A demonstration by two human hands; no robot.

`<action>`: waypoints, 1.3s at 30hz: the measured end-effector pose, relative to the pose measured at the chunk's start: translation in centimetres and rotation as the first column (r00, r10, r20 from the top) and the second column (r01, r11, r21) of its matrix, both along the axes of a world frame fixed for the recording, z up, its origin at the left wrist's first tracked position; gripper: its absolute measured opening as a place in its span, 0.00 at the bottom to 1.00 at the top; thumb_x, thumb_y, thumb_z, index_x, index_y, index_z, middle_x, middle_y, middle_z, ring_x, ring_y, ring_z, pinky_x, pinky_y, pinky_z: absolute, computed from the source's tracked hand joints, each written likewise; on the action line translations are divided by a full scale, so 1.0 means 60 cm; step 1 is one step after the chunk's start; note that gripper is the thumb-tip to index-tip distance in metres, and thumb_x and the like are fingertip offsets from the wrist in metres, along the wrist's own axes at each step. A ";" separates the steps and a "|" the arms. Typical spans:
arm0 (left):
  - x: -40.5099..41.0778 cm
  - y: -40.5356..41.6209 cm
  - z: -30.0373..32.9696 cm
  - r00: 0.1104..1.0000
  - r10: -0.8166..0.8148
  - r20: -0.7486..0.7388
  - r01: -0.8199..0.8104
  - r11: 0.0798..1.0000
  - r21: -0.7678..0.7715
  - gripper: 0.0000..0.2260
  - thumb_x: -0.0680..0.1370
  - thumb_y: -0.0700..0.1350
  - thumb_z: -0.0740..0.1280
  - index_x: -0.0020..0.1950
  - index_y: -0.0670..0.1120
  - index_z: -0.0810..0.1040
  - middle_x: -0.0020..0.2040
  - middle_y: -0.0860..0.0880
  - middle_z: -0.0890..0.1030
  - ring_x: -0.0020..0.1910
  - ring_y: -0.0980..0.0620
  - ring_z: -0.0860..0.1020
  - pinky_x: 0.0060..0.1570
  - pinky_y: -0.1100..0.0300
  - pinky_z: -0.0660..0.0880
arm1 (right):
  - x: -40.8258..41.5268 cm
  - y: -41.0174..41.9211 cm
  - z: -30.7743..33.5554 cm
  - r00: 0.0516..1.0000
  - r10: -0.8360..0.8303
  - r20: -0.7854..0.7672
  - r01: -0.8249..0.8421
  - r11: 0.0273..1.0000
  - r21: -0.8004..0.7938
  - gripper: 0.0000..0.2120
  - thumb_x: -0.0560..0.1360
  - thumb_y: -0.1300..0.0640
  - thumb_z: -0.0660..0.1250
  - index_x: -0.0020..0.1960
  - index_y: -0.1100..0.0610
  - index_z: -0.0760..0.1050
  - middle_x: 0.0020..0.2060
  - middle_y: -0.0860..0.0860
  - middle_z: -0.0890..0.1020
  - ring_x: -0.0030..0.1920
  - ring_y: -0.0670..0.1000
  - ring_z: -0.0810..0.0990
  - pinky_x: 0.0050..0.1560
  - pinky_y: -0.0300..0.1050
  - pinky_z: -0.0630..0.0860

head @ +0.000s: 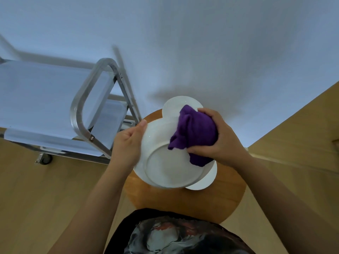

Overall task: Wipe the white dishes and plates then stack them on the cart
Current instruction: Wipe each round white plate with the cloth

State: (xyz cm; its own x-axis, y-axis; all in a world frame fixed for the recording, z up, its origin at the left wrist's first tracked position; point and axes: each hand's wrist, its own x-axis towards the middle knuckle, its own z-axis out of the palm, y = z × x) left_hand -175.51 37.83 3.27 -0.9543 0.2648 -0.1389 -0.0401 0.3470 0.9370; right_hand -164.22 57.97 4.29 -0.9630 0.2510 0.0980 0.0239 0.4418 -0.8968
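My left hand (128, 143) grips the left rim of a white plate (165, 165), held underside up above a round wooden table (183, 198). My right hand (216, 140) holds a bunched purple cloth (194, 132) pressed against the plate's upper right part. Under the held plate, more white plates lie on the table: one shows at the far side (176, 105), another at the near right (207, 178). The metal cart (55, 99) stands to the left with its shelves bare.
The cart's tubular handle (82, 107) rises close to my left hand. A caster wheel (45, 159) sits on the wooden floor. A white wall is behind the table, and a wooden panel (293, 125) stands at the right.
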 end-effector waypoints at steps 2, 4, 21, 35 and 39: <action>-0.008 0.004 -0.005 0.980 0.147 0.134 -0.155 0.987 0.046 0.23 0.77 0.59 0.59 0.25 0.49 0.71 0.21 0.52 0.69 0.20 0.59 0.68 0.19 0.69 0.64 | 0.012 -0.005 -0.013 0.991 -0.134 -0.017 0.130 0.979 -0.155 0.36 0.56 0.43 0.77 0.57 0.29 0.62 0.54 0.30 0.72 0.53 0.32 0.73 0.44 0.27 0.74; -0.004 0.017 -0.010 0.921 0.268 0.283 -0.303 0.949 0.088 0.21 0.77 0.59 0.60 0.26 0.52 0.73 0.21 0.56 0.72 0.20 0.63 0.70 0.19 0.70 0.66 | 0.021 -0.020 -0.027 0.949 -0.315 -0.025 0.296 0.913 -0.281 0.34 0.56 0.42 0.76 0.57 0.30 0.63 0.55 0.34 0.74 0.52 0.32 0.74 0.42 0.27 0.75; 0.011 -0.003 0.017 0.607 -0.563 0.560 0.221 0.797 0.562 0.35 0.70 0.68 0.64 0.66 0.44 0.75 0.54 0.41 0.82 0.51 0.42 0.82 0.44 0.52 0.80 | 0.045 0.040 -0.059 0.916 -0.303 0.261 0.393 0.553 -0.735 0.34 0.60 0.56 0.76 0.65 0.56 0.71 0.52 0.57 0.82 0.47 0.55 0.82 0.39 0.46 0.79; 0.017 0.043 0.013 0.730 -0.233 0.642 -0.220 0.809 0.544 0.12 0.72 0.53 0.68 0.50 0.49 0.84 0.48 0.44 0.85 0.42 0.45 0.84 0.33 0.52 0.80 | 0.032 -0.029 -0.064 0.879 -0.451 0.154 0.461 0.722 -0.516 0.16 0.73 0.60 0.69 0.60 0.51 0.74 0.53 0.50 0.81 0.54 0.51 0.79 0.49 0.43 0.79; 0.056 0.083 0.018 0.778 -0.021 0.628 -0.310 0.856 0.413 0.12 0.76 0.55 0.66 0.54 0.50 0.76 0.44 0.48 0.85 0.42 0.46 0.84 0.38 0.52 0.81 | 0.033 -0.114 -0.080 0.767 -0.623 0.154 0.618 0.650 -0.442 0.23 0.72 0.54 0.71 0.64 0.49 0.67 0.66 0.51 0.70 0.62 0.51 0.72 0.61 0.50 0.74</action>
State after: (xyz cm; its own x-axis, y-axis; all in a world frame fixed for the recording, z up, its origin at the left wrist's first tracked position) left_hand -172.14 42.81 4.37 -0.7489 0.3184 -0.5812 -0.6505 -0.1855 0.7365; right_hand -162.22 51.16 -0.54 -0.5660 0.8061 -0.1728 0.1337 -0.1171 -0.9841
